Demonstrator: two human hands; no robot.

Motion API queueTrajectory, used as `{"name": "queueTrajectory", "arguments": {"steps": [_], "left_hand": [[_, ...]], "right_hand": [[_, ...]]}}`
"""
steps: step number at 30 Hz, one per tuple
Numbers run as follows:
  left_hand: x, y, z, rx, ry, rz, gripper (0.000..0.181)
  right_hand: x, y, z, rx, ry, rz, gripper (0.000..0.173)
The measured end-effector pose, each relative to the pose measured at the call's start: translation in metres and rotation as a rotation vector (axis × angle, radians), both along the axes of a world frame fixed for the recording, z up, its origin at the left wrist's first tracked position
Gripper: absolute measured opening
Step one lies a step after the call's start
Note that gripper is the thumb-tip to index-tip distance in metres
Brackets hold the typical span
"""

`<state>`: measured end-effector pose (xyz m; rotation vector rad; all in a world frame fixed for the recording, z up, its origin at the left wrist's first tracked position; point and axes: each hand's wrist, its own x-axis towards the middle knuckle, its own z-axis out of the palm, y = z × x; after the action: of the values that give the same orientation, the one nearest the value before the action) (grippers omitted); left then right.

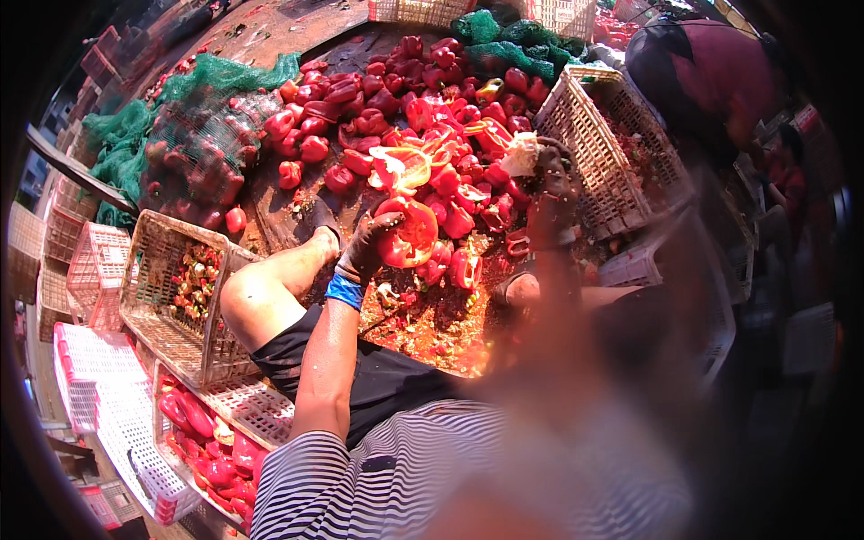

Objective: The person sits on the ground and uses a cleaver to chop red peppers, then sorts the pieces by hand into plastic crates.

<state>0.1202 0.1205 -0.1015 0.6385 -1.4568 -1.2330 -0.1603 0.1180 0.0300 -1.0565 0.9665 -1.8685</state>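
Observation:
My left hand point(364, 246), in a dark glove with a blue band at the wrist, grips a cut-open red bell pepper point(413, 233). The hollow inside of the pepper faces up. Farther right, my right hand point(557, 179), in a soiled dark glove, holds a pale, whitish lump point(522, 155) that looks like a pepper core with seeds. Any blade in that hand cannot be made out. Beyond both hands spreads a heap of red bell peppers point(378, 101), some whole and some split open. Seeds and scraps point(432, 331) cover the ground between my legs.
A green mesh sack point(196, 148) of peppers slumps at left. Near my left knee stands a crate point(162, 283) with scraps, and below it a crate of opened peppers point(216, 459). A tilted crate point(594, 148) stands at right. Another person point(722, 74) bends over behind it.

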Motion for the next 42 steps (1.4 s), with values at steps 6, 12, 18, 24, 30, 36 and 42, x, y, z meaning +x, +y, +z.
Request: {"name": "queueTrajectory", "arguments": {"steps": [6,12,18,24,30,36,42], "left_hand": [[-0.044,-0.011,0.005,-0.459,-0.258,-0.043,0.032],[-0.035,0.005,0.000,-0.088,-0.440,-0.035,0.050],[-0.070,0.014,0.023,0.017,-0.601,-0.072,0.046],[-0.048,0.028,0.018,0.230,-0.430,-0.088,0.088],[-0.074,0.027,0.028,0.256,-0.315,-0.244,0.099],[-0.032,0.019,-0.023,-0.767,-0.606,0.150,0.089],[0.038,0.064,0.137,0.031,0.153,-0.078,0.098]], "right_hand": [[-0.193,-0.071,0.061,0.206,1.397,-1.158,0.039],[-0.042,-0.036,0.028,0.701,1.321,0.047,0.058],[0.007,-0.023,-0.113,0.498,0.235,0.488,0.026],[0.029,0.002,-0.061,0.535,0.209,0.778,0.019],[0.004,0.004,-0.076,0.472,0.416,0.676,0.015],[0.030,0.000,-0.031,0.496,0.177,0.968,0.035],[0.139,0.000,0.081,0.307,0.329,1.094,0.032]]}}
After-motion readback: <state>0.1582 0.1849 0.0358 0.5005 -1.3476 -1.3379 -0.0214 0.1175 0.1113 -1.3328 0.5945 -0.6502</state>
